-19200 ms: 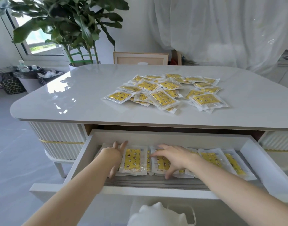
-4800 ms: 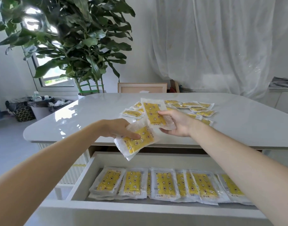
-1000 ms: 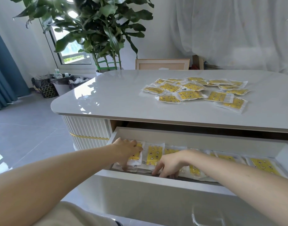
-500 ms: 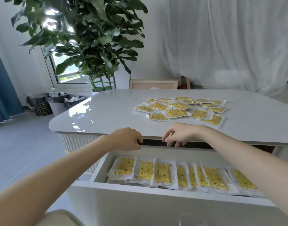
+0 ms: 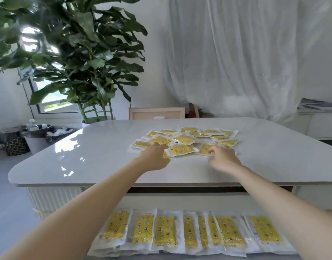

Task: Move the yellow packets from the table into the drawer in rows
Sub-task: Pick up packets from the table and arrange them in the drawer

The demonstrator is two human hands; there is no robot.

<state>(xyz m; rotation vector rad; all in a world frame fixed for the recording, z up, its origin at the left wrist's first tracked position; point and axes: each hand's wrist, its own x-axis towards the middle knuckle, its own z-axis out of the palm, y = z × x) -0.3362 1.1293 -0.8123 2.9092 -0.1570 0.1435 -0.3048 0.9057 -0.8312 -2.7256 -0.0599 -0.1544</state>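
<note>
Yellow packets (image 5: 164, 231) lie overlapping in one row inside the drawer (image 5: 180, 202).

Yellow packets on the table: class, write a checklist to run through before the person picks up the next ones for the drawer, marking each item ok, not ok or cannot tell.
1. Packets to collect: ok, a loose pile lies on the table.
2. Hands at the pile: ok, the left hand and right hand both reach its near edge.
3. Grip secured: cannot tell, the fingers are partly hidden.
4. Drawer open: ok.
5. Row neat: not ok, the middle packets overlap.
6. Room for another row: cannot tell, the drawer's front is out of frame.
</note>
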